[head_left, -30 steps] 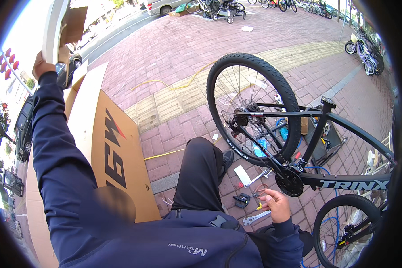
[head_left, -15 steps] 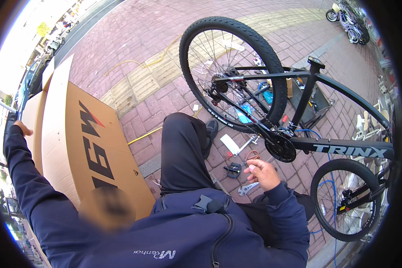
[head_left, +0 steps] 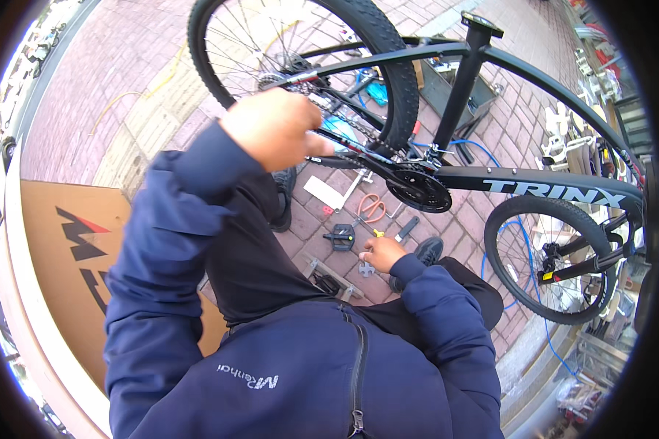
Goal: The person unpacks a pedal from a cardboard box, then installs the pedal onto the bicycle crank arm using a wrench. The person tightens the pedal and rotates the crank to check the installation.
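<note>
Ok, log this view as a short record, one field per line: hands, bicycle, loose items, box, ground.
Left hand: blurred left hand, overlapping the rear wheel in view; grip and contact unclear
Right hand: right hand low, fingertips by a silver wrench; contact unclear
Bicycle: black bicycle, no saddle fitted
Loose items: black pedal, orange-handled tool, white card
Box: cardboard box, at the person's left
Ground: reddish paving

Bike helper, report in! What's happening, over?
Left hand before black bike, contact unclear. Right hand low, by wrench. Loose pedal nearby on bricks.
</note>
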The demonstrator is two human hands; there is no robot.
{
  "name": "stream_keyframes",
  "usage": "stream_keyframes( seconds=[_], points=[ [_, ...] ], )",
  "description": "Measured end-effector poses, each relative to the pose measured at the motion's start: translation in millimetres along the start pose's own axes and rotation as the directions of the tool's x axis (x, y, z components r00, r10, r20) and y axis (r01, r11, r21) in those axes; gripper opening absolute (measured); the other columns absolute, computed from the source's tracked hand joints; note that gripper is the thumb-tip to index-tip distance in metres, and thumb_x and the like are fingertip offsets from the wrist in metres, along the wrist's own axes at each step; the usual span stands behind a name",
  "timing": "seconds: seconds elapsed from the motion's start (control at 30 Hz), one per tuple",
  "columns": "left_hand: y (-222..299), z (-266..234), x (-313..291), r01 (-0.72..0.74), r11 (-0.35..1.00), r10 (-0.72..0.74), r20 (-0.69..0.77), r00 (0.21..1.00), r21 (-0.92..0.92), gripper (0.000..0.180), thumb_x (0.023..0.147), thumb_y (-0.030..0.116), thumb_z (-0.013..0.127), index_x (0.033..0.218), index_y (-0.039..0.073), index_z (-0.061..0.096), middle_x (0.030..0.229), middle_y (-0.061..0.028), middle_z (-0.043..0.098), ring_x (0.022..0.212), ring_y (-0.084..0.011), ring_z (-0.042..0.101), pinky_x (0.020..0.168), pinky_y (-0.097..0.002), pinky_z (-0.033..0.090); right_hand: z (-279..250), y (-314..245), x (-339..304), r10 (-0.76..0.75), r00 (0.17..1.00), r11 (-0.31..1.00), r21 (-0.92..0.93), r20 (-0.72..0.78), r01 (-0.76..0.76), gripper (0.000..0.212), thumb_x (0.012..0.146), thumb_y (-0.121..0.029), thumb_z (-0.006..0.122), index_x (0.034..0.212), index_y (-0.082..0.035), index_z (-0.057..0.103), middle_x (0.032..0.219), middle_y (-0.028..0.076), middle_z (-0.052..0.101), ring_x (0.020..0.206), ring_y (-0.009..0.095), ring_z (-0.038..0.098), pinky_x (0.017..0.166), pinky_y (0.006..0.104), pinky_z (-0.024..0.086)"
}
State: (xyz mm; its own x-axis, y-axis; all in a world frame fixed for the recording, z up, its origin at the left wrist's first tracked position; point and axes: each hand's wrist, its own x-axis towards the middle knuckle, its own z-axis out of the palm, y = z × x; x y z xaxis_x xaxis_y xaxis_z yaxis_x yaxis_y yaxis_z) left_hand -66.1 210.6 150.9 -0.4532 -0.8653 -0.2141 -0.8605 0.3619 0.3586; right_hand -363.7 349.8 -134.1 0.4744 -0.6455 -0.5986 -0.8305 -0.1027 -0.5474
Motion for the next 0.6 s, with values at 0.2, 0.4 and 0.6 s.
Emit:
stream_keyframes(
  seconds=[0.2,0.4,0.6],
  points=[
    [-1,103,69,-0.091,0.985,0.107,0.107,0.988,-0.144,0.036,0.086,0.037,0.074,0.102,0.004,0.073,0.083,-0.0213,0.071,0.082,-0.0416,0.07,0.075,-0.0495,0.055,52,66,58,0.391,0.919,0.91,-0.175,0.056,-0.377,0.035,0.089,-0.032,0.07,0.105,-0.001,0.072,0.106,0.022,0.073,0.098,0.039,0.07,0.087,0.0486,0.056],
    [-20,109,82,-0.045,0.998,0.051,0.191,0.98,-0.037,0.033,0.089,0.034,0.072,0.104,0.005,0.069,0.084,-0.0174,0.071,0.083,-0.0404,0.069,0.072,-0.0491,0.054,129,65,122,0.153,0.957,0.976,-0.117,-0.248,-0.186,0.016,0.09,-0.015,0.059,0.102,-0.008,0.067,0.105,0.013,0.064,0.102,0.034,0.065,0.083,0.0474,0.055],
    [-11,95,85,-0.062,0.997,0.072,0.231,0.97,-0.049,0.039,0.089,0.03,0.073,0.118,0.005,0.065,0.091,-0.0154,0.069,0.085,-0.0385,0.068,0.073,-0.047,0.054,160,65,166,0.176,0.965,0.959,-0.187,-0.195,-0.212,0.015,0.094,-0.015,0.055,0.101,-0.009,0.066,0.102,0.013,0.065,0.097,0.034,0.068,0.079,0.0463,0.057]
  ],
)
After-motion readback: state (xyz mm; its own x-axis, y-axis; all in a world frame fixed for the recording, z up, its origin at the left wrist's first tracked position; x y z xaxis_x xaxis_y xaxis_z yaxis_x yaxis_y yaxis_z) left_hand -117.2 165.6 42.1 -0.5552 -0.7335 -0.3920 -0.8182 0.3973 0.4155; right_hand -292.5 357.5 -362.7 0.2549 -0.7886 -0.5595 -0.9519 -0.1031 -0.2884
